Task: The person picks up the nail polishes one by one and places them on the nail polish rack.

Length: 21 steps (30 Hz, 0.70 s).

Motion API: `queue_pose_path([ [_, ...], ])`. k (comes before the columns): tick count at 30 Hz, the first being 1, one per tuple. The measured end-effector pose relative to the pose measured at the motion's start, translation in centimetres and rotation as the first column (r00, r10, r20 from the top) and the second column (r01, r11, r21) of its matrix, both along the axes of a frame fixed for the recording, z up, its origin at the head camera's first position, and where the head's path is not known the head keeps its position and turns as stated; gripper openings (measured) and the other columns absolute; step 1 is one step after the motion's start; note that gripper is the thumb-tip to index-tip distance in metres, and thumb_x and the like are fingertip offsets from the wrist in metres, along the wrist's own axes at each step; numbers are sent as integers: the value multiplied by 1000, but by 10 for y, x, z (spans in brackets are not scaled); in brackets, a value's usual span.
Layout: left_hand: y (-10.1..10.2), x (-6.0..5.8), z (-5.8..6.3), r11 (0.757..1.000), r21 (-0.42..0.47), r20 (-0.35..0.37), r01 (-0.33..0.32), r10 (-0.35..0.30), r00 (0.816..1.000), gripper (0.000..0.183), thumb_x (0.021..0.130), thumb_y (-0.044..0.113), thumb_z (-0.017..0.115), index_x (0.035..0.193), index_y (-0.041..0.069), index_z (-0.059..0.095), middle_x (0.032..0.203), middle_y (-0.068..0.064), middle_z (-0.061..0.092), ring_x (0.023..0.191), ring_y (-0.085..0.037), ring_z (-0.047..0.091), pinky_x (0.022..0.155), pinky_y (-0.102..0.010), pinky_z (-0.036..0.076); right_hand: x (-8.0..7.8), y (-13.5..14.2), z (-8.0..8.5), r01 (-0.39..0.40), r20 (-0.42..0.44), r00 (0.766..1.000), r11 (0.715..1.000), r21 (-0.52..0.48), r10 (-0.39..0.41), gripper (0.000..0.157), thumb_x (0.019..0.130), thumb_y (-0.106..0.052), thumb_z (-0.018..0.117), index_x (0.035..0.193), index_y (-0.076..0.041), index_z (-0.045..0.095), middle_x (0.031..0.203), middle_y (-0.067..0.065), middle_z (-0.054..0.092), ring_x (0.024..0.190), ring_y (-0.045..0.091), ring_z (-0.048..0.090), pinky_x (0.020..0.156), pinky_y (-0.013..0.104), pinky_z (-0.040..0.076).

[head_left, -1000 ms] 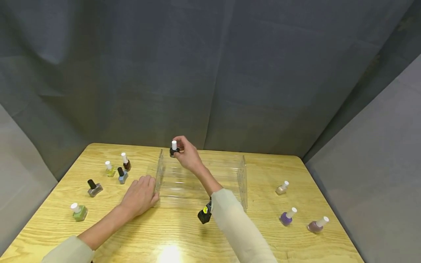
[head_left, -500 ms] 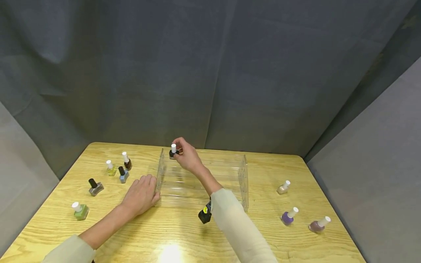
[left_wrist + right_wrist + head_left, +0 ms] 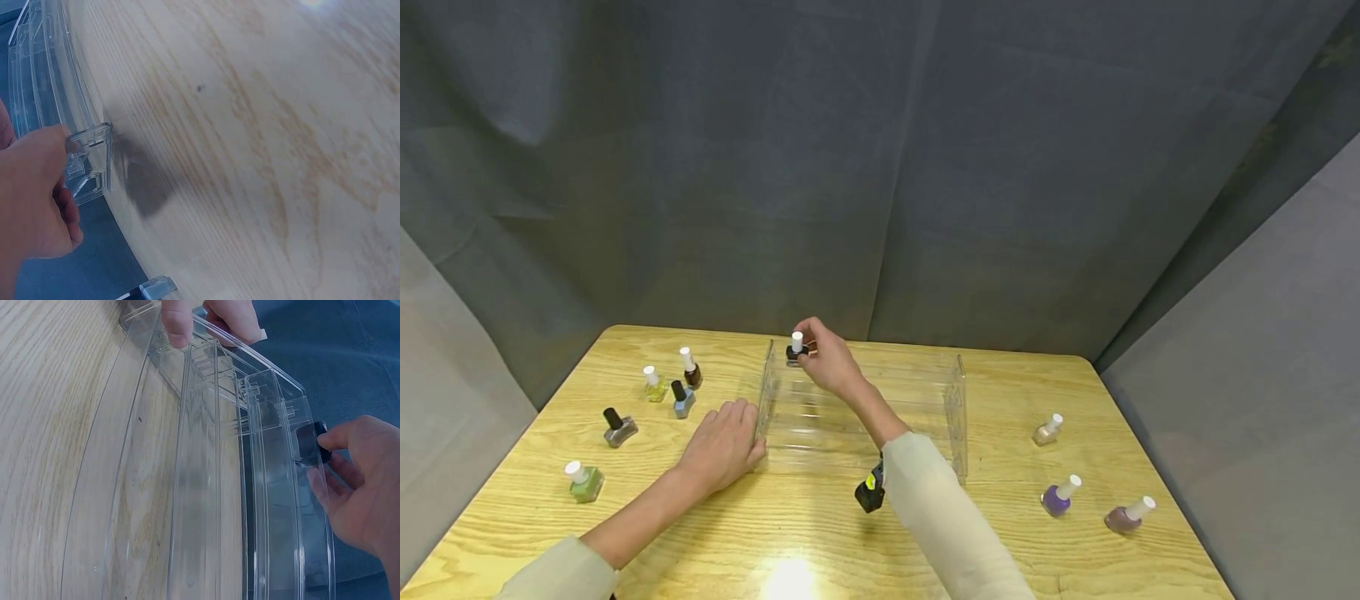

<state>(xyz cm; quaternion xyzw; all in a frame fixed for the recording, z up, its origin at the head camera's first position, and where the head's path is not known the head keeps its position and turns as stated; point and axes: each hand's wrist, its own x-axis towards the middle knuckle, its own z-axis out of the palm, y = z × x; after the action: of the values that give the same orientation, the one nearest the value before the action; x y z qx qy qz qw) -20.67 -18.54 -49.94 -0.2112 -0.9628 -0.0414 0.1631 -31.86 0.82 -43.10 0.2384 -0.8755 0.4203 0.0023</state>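
Observation:
A clear acrylic tiered rack [image 3: 857, 414] stands in the middle of the table. My right hand [image 3: 831, 360] pinches a dark nail polish bottle [image 3: 796, 353] with a white cap, upright at the rack's rear left corner. In the right wrist view, the bottle [image 3: 307, 442] sits behind the clear front of the top tier, with thumb and fingers on its sides; whether its base touches the shelf, I cannot tell. My left hand [image 3: 721, 444] grips the rack's left side panel, thumb on the inner side and fingers outside, as the right wrist view shows.
Left of the rack stand bottles of green [image 3: 586, 485], grey [image 3: 621, 431], yellow [image 3: 656, 390], blue [image 3: 683, 405] and dark brown [image 3: 692, 376] polish. On the right are beige [image 3: 1046, 432], purple [image 3: 1056, 501] and mauve [image 3: 1122, 521] ones. A dark curtain [image 3: 880, 167] hangs behind the table.
My right hand has lowered the dark nail polish bottle slightly at the rack's rear left corner. The left hand keeps its hold on the side panel.

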Motion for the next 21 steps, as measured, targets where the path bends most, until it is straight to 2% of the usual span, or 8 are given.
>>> queue_pose_path([
  [6, 1, 1, 3, 1000, 3, -4, 2, -2, 1000, 28, 88, 24, 66, 86, 6, 45, 77, -2, 35, 67, -21, 34, 58, -34, 31, -1, 2, -1, -6, -21, 1000, 1000, 26, 6, 36, 95, -3, 65, 127, -13, 53, 118, 6, 63, 111, 22, 61, 94, 32, 49],
  [10, 1, 2, 4, 1000, 4, -11, 7, -7, 1000, 27, 88, 23, 66, 86, 6, 45, 77, -2, 34, 67, -20, 34, 57, -34, 31, -1, 6, 0, -14, -40, 999, 999, 44, 16, 39, 94, -3, 66, 130, -9, 53, 124, 9, 61, 112, 24, 60, 95, 31, 47],
  [16, 0, 2, 3, 1000, 2, -6, 5, -5, 1000, 25, 88, 23, 64, 86, 7, 44, 76, -2, 33, 67, -20, 34, 58, -33, 31, 1, 20, 4, -8, -48, 999, 999, 54, 11, 43, 93, -1, 66, 133, -6, 52, 131, 12, 57, 117, 31, 58, 97, 35, 47],
  [21, -2, 1, 3, 1000, 5, 2, 1, -1, 1000, 26, 88, 23, 63, 86, 7, 44, 77, -3, 33, 67, -20, 33, 58, -33, 30, 3, 34, 8, 1, -58, 998, 999, 45, 2, 42, 92, -1, 67, 132, -6, 53, 130, 10, 57, 115, 29, 58, 96, 35, 47],
])
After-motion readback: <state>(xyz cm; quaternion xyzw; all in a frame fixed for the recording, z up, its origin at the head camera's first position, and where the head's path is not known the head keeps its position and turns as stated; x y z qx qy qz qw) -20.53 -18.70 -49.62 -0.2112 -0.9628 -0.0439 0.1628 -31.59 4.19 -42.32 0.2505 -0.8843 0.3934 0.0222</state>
